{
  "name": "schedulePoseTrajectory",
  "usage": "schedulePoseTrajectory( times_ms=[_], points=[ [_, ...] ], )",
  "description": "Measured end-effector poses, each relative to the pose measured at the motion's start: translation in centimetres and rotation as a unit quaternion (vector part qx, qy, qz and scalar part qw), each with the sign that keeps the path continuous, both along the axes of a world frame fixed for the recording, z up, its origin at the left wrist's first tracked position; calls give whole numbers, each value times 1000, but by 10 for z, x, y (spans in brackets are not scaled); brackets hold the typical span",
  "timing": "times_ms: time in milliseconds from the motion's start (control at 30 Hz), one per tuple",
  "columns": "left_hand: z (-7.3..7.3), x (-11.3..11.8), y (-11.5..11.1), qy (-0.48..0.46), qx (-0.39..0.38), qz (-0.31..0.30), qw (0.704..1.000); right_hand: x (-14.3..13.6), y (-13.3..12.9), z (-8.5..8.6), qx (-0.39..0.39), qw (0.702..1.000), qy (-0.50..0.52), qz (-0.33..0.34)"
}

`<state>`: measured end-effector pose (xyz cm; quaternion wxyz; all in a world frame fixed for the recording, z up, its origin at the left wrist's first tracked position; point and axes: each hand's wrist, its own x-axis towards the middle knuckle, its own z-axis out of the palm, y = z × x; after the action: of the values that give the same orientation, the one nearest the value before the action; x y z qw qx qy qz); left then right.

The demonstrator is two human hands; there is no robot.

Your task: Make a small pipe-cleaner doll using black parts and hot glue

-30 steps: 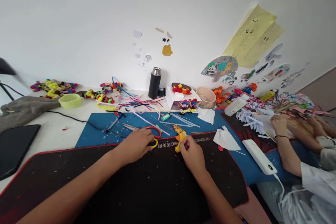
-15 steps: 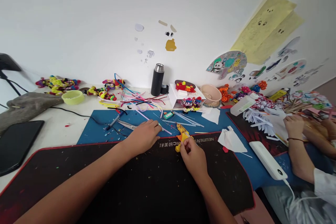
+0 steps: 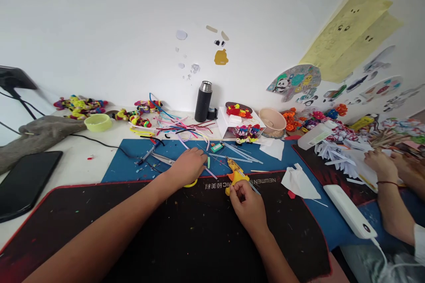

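Note:
My left hand (image 3: 188,167) lies over the blue mat with fingers curled downward. A short pale green piece (image 3: 208,162) shows at its fingertips; what it grips is hidden. Under this hand are scissors (image 3: 163,159), blades to the left and a yellow handle loop near my wrist. A lilac pipe cleaner (image 3: 211,173) passes beside the fingertips. My right hand (image 3: 248,202) is closed, thumb and forefinger pinched together, just by the handle of a yellow glue gun (image 3: 236,171) on the mat. Anything between those fingers is too small to make out.
Loose pipe cleaners (image 3: 186,130), a black flask (image 3: 203,102) and a white box (image 3: 229,124) stand behind. White paper (image 3: 300,181) and a white power bank (image 3: 348,212) lie right, near a co-worker's hand (image 3: 380,166). A phone (image 3: 29,181) is left.
The view has swung slightly left. My left hand has lifted a little away from me, and the yellow scissor handle now shows beneath it. My right hand stays by the glue gun.

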<state>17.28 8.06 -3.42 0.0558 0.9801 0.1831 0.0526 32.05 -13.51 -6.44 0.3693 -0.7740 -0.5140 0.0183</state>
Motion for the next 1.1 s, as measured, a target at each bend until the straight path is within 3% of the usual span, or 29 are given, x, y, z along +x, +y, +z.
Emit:
schedulePoseTrajectory(
  times_ms=[300,700,867,1100],
  points=[
    [11,21,-5,21,23,-11,999,-1,0,0,-7,1000,-8,15],
    [0,31,-5,6,14,-6,1000,-1,0,4,-23,1000,-7,16],
    [9,13,5,-19,-8,34,999,-1,0,5,-35,999,5,12],
    [13,-50,52,-41,-35,133,990,1,0,3,-35,999,-10,21]
  ],
)
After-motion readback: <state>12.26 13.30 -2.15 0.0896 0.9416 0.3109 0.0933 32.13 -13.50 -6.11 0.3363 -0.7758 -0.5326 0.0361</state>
